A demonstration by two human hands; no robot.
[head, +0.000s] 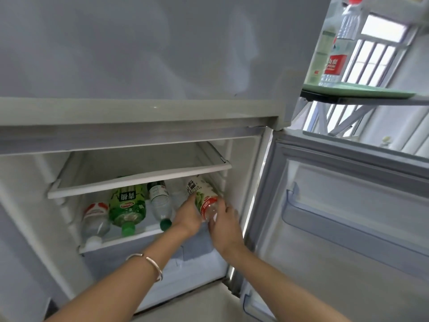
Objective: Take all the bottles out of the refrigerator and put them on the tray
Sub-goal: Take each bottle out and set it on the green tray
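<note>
Head view, centre frame: both hands on the white-label bottle [204, 201] lying at the right end of the lower fridge shelf [148, 231]. Left hand [188, 219] wraps its left side, right hand [224, 225] cups the cap end; both closed partway around it. Three more bottles [127, 205] lie to the left. Tray [371, 91], upper right, already carries bottles. Advice: draw straight out, stay below the upper shelf [139, 182].
</note>
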